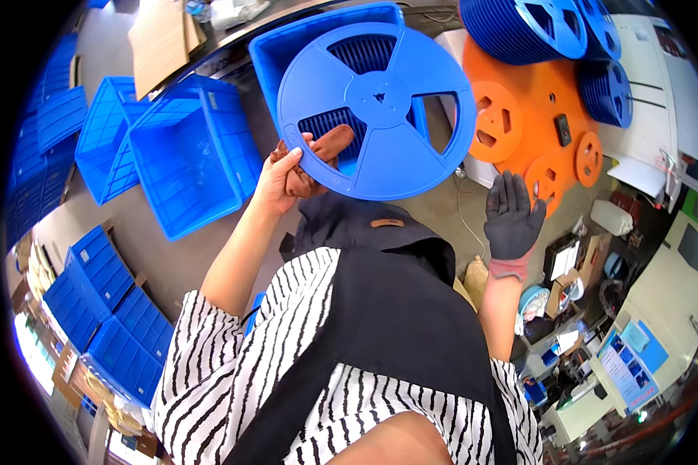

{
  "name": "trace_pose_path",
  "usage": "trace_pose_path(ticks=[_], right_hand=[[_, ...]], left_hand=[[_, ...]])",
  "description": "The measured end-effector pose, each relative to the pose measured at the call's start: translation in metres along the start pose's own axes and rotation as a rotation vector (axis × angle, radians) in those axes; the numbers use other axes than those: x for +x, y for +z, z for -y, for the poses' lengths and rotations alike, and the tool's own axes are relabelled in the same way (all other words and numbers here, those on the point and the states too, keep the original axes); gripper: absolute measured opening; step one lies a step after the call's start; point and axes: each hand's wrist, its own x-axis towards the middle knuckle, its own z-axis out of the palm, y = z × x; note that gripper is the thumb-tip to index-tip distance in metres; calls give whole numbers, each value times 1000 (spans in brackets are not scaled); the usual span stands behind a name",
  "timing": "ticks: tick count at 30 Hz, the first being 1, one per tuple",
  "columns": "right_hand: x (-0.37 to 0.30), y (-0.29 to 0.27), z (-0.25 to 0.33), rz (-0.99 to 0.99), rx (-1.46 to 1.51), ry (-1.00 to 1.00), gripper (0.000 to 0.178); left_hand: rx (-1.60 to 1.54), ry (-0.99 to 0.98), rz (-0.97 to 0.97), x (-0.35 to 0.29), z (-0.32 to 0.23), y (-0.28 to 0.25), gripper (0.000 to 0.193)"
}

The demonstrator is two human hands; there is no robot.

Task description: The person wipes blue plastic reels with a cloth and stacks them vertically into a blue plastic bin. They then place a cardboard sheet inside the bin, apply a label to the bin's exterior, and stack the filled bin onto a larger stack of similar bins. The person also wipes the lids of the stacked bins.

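Note:
A large blue plastic reel (379,97) with cut-out windows is held up in front of me. My left hand (281,178) is bare and closed at the reel's lower left rim, thumb on the front face. The same hand also grips a crumpled brown cloth (333,144), part of which shows through a window of the reel. My right hand (513,221), in a dark grey knit glove, is raised to the right of the reel with fingers stretched out. It touches nothing. Behind the reel, a blue bin (265,66) holds several more blue reels, partly hidden.
An orange round table (516,66) at the far right carries stacked blue reels (554,31), orange discs (496,122) and a small black object (562,129). Large blue bins (182,174) stand at the left, with more stacked bins (108,287) nearer. White machinery (640,93) borders the right.

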Motion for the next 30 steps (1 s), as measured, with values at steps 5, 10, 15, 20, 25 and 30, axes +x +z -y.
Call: trace_pose_path(ticks=[5,10,15,20,25,30], right_hand=[[0,-11,-35,-51,-18,168,60],[-16,11,-56,-103,-125,269,60],[-13,21,-51,-113,-230,247,61],[-14,30,-56,-206,-249,262,61],[-12,38,-56,-213,-254,283,59],[-1,36,-51,-187,-322,242,58]], left_hand=[[244,151,-268,26,-3,-18,23],[789,281,-584,83,-8,-56,15],[653,155,-573,140,-14,-74,8],[711,130,-502,195,-10,-85,15],[727,29,-472,225,-1,-65,13],[764,165,-433,258,36,-107,33]])
